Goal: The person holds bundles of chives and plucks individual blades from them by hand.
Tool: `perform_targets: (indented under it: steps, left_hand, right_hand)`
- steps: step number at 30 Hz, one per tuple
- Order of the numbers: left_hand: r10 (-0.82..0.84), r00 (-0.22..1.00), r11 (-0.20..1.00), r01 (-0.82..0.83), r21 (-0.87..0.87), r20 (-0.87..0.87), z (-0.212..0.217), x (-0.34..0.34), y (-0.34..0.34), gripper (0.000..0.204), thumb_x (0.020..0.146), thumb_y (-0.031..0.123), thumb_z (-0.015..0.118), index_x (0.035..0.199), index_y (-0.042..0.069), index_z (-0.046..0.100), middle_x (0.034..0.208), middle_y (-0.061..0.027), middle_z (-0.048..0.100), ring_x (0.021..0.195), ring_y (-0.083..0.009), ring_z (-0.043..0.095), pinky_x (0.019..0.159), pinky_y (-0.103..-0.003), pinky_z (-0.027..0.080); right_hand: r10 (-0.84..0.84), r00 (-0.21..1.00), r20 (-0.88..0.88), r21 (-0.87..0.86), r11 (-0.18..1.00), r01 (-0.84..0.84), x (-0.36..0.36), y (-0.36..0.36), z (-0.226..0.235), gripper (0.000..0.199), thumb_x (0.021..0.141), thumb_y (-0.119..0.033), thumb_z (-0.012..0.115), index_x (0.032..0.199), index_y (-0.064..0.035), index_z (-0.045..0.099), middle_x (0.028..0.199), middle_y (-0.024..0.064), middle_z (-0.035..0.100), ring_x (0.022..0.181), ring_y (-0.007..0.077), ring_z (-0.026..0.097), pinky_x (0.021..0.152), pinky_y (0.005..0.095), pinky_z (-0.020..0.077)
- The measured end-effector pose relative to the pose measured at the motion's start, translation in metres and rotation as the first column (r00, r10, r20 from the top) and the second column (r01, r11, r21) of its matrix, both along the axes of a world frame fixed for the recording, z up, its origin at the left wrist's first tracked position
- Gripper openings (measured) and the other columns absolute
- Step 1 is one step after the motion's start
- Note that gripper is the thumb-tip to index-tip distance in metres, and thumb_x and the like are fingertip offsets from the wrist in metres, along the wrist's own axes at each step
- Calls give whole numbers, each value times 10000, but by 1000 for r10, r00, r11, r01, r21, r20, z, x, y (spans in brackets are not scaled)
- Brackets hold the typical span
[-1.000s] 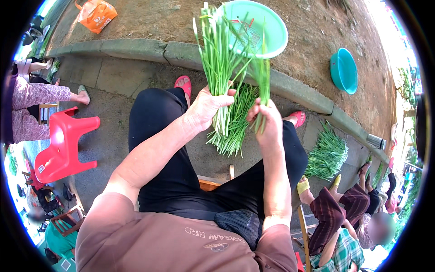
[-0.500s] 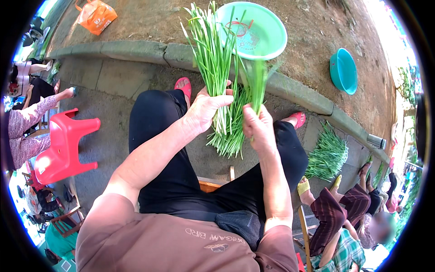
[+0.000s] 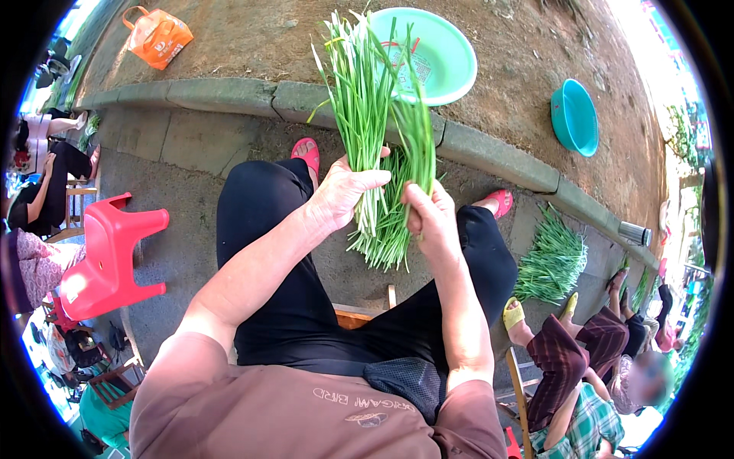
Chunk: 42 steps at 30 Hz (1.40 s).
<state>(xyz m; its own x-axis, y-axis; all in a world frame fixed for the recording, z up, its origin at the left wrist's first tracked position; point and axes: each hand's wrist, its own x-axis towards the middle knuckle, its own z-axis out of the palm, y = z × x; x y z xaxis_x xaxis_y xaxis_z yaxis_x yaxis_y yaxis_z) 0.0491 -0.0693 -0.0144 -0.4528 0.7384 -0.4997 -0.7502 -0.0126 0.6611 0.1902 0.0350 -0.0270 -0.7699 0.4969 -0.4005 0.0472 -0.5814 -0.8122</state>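
My left hand [image 3: 340,193] is closed around a thick bunch of garlic chives [image 3: 361,115], with the thumb pressed across the stalks and the leaves pointing away from me. Just to its right, my right hand [image 3: 433,217] grips a smaller bunch of chives [image 3: 417,145], its leaves slightly blurred by motion. The two bunches are side by side, and their leaves overlap in places. Below them, a heap of chives [image 3: 384,249] lies on the pavement between my feet, partly hidden by the bunches and hands. Beyond the leaf tips is a pale green basin [image 3: 453,73] with something thin and red inside.
A stone curb [image 3: 489,157] runs across ahead, with bare soil behind it. On the soil are a teal basin [image 3: 575,118] and an orange bag [image 3: 159,42]. To the left is a red plastic stool [image 3: 107,252]; to the right, another chive pile [image 3: 552,256] near seated people.
My right hand has moved slightly left with its bunch, bringing it closer to the bunch in my left hand. The left hand has hardly moved.
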Motion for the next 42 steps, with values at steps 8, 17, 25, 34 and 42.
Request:
perform_targets:
  steps: [8,17,25,34,42]
  left_hand:
    - [-32,997,999,33,12,-67,-2,-1,0,421,736,-13,693,1132,48,564,854,-10,615,732,-103,602,666,-247,504]
    - [4,998,1000,-3,-17,69,2,1,2,279,761,-4,685,1013,60,581,816,-24,617,749,-141,633,665,-270,535]
    - [-29,982,998,38,-46,186,2,6,1,157,786,95,703,885,93,581,695,25,567,575,-88,557,513,-238,484]
    - [-119,973,992,110,54,200,-5,4,0,155,808,78,668,943,65,593,787,-24,616,662,-122,614,604,-258,531]
    - [-156,978,985,144,96,140,-3,11,3,249,803,65,676,1041,25,616,883,-49,635,769,-128,598,697,-260,511]
  right_hand:
    - [-249,960,-125,-181,958,224,12,30,0,169,911,-163,557,1039,-53,559,731,-3,561,463,56,426,389,190,309]
    - [-264,947,-182,-118,962,245,7,20,5,140,920,-160,548,1026,-69,547,763,10,555,563,99,510,471,213,411]
    - [-88,970,-225,-162,986,52,3,5,5,209,935,-229,531,1035,-46,534,751,-8,506,495,61,409,424,188,289]
    - [-104,979,-176,-33,994,100,-7,-8,-5,179,938,-178,522,1031,-32,564,759,-10,537,575,68,481,468,202,353]
    - [-42,978,-203,-128,992,16,-10,-13,8,192,943,-180,511,1054,-30,558,729,-20,511,518,50,415,437,177,293]
